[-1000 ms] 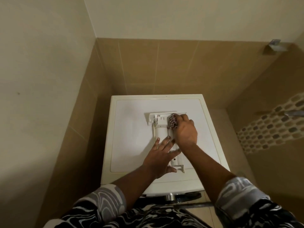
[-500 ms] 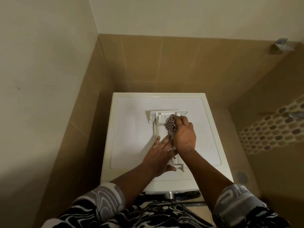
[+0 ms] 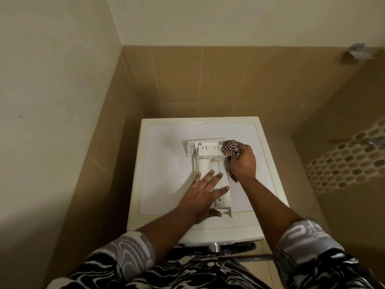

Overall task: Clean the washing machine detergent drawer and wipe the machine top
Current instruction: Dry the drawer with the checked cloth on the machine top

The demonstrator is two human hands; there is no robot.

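White plastic fills the middle: the washing machine top (image 3: 166,174), with its bare half toward 9 o'clock. The detergent drawer (image 3: 205,165) lies lengthwise on it, the wide front panel at the 12 o'clock end and the narrow end toward 6 o'clock, near the machine's front edge. The left hand (image 3: 200,197) rests flat on the drawer's near half, fingers straight and spread (thumb pointing to 3 o'clock). At the drawer's 1 o'clock corner a checked cloth (image 3: 230,150) is bunched against the panel's right end, a tail trailing down the drawer's right side. The right hand (image 3: 244,163) grips it, fingers curled round the bunch. Toward 3 o'clock, a mosaic tile band (image 3: 343,161) crosses the brown wall.
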